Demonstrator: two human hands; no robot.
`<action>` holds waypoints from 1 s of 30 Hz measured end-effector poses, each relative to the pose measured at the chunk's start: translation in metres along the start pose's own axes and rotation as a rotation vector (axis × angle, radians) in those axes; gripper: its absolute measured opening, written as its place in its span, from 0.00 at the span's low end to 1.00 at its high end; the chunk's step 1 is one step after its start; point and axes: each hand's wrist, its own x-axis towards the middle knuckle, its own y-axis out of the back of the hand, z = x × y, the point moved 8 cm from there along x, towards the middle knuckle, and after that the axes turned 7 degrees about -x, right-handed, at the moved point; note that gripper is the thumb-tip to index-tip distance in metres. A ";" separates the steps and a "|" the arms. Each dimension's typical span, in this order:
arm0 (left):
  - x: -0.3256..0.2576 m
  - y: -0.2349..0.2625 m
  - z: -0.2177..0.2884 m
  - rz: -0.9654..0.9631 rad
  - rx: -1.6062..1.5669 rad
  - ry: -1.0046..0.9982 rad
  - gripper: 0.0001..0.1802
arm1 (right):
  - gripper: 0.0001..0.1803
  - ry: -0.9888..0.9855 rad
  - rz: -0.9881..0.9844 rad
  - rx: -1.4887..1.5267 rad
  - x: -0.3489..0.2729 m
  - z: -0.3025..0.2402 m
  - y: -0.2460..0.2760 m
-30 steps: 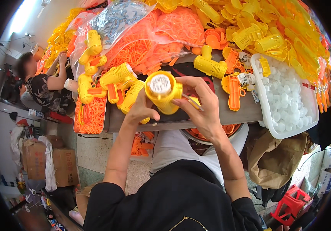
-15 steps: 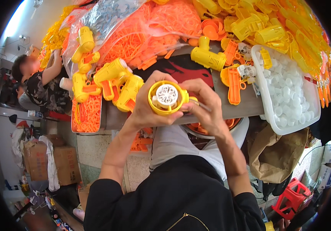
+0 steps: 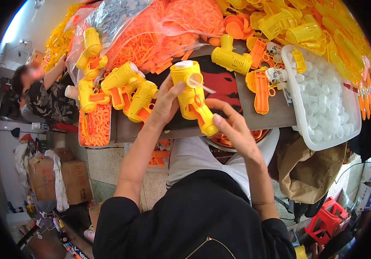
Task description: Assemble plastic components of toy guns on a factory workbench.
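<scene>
Toy [image 3: 188,100], gun-shaped, yellow with orange insert. Head view: held above the near part of the table [image 3: 279,119], barrel raised, between both hands. Left hand [image 3: 166,102]: closed around the barrel. Right hand [image 3: 236,130]: half open, fingers bent, thumb at the handle's end; contact unclear. Leftward: yellow toys [image 3: 143,101], orange rings [image 3: 95,129]. Rightward: white caps [image 3: 325,101] in a tub [image 3: 302,116].

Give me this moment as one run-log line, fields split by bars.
left hand: gripping yellow gun-shaped piece | right hand: at its handle end | right side: white caps | left side: orange rings
</scene>
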 end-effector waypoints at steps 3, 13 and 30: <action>0.003 -0.002 -0.018 0.005 0.028 0.071 0.35 | 0.22 0.084 0.188 0.033 0.001 0.011 -0.007; -0.024 -0.022 -0.047 -0.043 -0.317 0.489 0.28 | 0.12 0.183 0.281 -0.266 0.009 -0.004 0.001; -0.024 -0.024 -0.022 -0.089 0.221 0.309 0.32 | 0.13 0.202 0.473 -0.568 0.019 -0.022 0.021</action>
